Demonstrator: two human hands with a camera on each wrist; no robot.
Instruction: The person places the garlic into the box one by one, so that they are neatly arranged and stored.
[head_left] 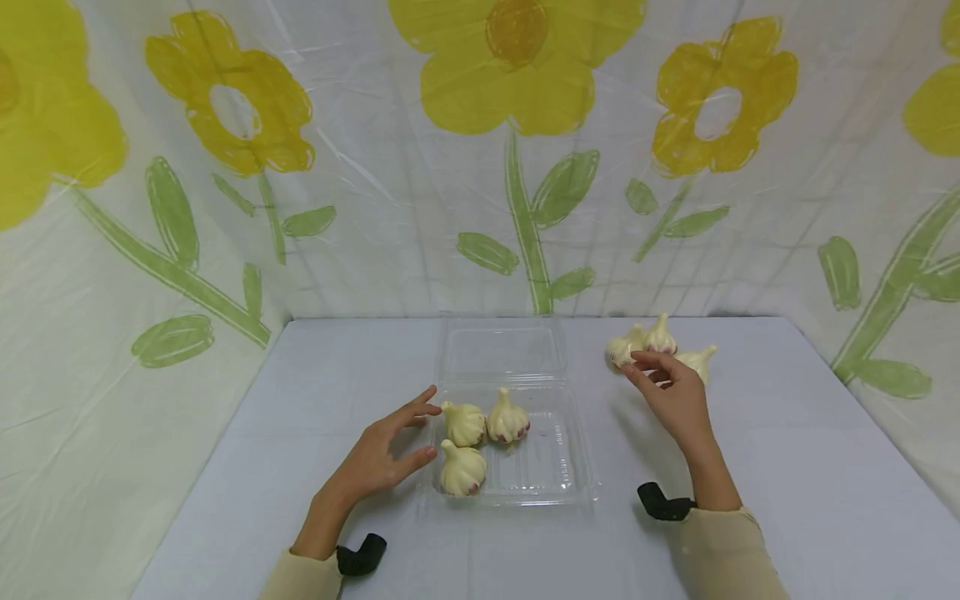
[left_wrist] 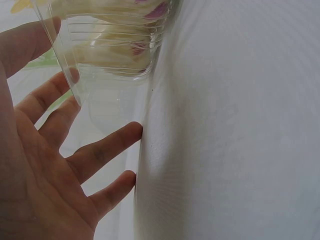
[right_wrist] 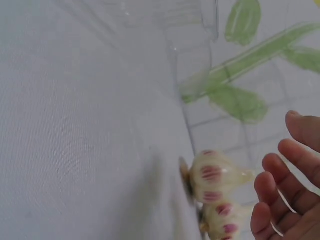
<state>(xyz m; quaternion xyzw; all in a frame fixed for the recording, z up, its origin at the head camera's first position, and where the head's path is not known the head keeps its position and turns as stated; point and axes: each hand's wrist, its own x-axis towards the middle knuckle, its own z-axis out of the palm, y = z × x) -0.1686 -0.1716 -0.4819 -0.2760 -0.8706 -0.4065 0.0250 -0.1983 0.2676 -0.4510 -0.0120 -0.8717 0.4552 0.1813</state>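
Note:
A clear plastic clamshell container [head_left: 551, 454] lies with its lid folded back at the middle of the table. Inside its left half sit several garlic bulbs: a rear-left bulb [head_left: 463, 425], a rear-middle bulb [head_left: 507, 418] and a front-left bulb [head_left: 462, 471]. My left hand [head_left: 375, 458] is spread at the container's left side; in the left wrist view its fingertips [left_wrist: 74, 75] meet the clear rim. Over the far-right garlic bulbs [head_left: 622, 348] hovers my right hand [head_left: 675, 400], fingers loosely bent, holding nothing. In the right wrist view a gap separates it from the bulbs [right_wrist: 212, 176].
The container's lid [head_left: 502, 350] lies toward the back of the white table [head_left: 352, 358]. Behind and at both sides hangs a white sheet [head_left: 420, 192] printed with yellow flowers. Black wrist mounts [head_left: 663, 502] sit on both forearms.

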